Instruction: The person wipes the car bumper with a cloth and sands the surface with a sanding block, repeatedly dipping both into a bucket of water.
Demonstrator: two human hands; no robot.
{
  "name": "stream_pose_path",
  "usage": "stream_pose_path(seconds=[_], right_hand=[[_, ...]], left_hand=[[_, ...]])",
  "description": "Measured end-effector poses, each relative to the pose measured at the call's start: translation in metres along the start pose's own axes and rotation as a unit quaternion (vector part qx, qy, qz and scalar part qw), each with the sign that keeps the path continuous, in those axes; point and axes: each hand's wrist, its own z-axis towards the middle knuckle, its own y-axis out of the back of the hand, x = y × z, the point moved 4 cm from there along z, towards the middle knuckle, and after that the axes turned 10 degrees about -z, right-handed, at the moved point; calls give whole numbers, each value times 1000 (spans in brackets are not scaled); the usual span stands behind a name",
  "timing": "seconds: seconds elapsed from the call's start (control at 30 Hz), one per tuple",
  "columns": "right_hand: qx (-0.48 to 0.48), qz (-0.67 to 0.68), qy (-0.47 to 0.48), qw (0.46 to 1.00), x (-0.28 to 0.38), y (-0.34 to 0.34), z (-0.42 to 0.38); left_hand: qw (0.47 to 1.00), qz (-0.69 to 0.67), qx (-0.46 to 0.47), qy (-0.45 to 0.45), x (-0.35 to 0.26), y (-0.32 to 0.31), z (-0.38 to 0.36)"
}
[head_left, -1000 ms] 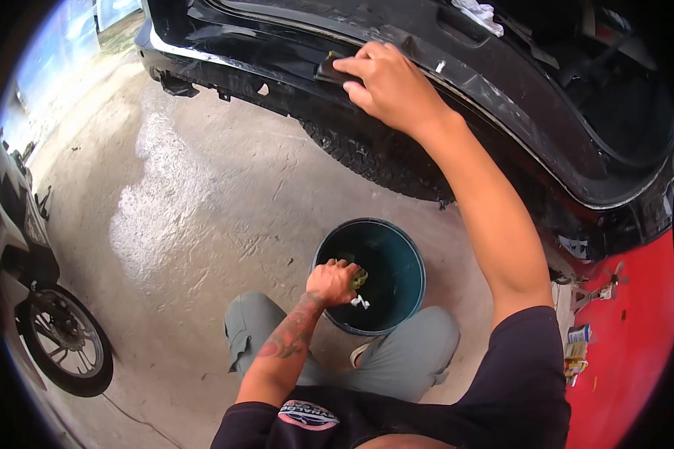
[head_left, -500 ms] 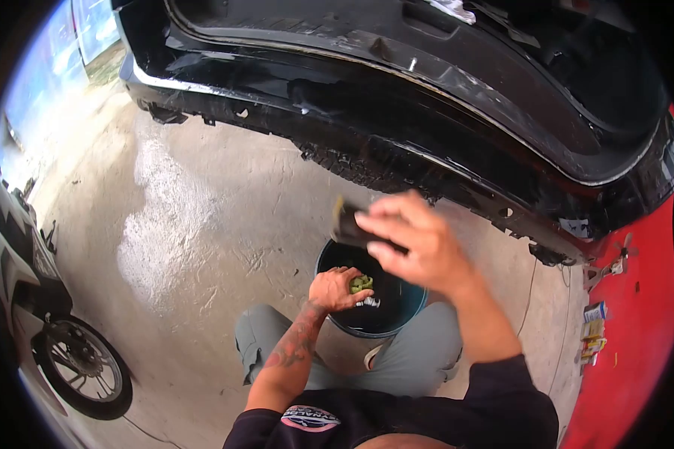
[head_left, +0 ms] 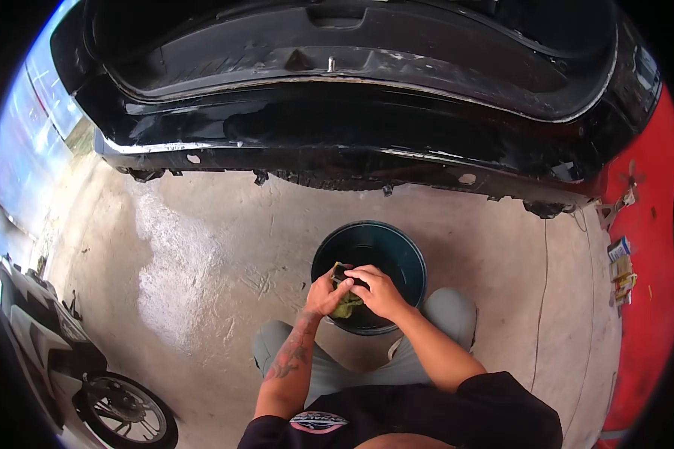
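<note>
My two hands meet over a dark teal bucket (head_left: 416, 258) between my knees. My left hand (head_left: 324, 295) is closed on a wet-looking green cloth (head_left: 346, 307), which hangs below the fingers. A small dark block (head_left: 341, 274) with a yellowish edge sits between the hands, gripped by the fingers of my right hand (head_left: 383, 293). Block and cloth appear to touch, though fingers cover much of both. Dark liquid seems to lie in the bucket.
A black car's rear end (head_left: 314, 123), without its bumper cover, spans the top. At lower left stands a motorcycle wheel (head_left: 127, 410). A wet patch (head_left: 168, 277) marks the concrete floor. Small boxes (head_left: 620, 269) lie on the red surface (head_left: 655, 299) at right.
My right hand has come down from beside the car with the dark block and joined my left hand over the bucket. The view has turned, so the car now sits more level.
</note>
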Motion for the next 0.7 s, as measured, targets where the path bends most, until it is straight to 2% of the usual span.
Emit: stream_pose_path(seconds=[0.1,0.2,0.33,0.37,0.43,0.47,0.5,0.53,0.6,0.67,0.7], right_hand=[[1,15,-5,1000,4,6,-2],[7,31,-26,999,0,6,-4],[17,39,-27,999,-6,7,-5],[8,43,-21,999,-10,9,-5],[-83,-7,27,996,-13,26,-2],[-109,49,-67,991,-18,38,-1],[-158,97,-90,979,-44,35,-2],[-142,104,-185,967,-48,46,-4],[-211,96,-232,945,-61,64,-5],[-240,51,-282,928,-60,67,-8],[-209,12,-285,935,-66,59,-8]], left_hand=[[993,-117,9,28,13,-1,2],[995,-98,8,35,12,-1,2],[1000,12,-7,11,11,1,5],[1000,6,-16,7,3,1,2],[996,-82,-28,-21,4,0,1],[989,-133,-52,-20,8,-1,1],[983,-162,-84,-13,5,-3,0],[979,-169,-111,5,23,5,-4],[960,-134,-237,-56,14,8,-3],[949,-146,-270,-77,14,9,-2],[942,-151,-286,-91,14,10,0]])
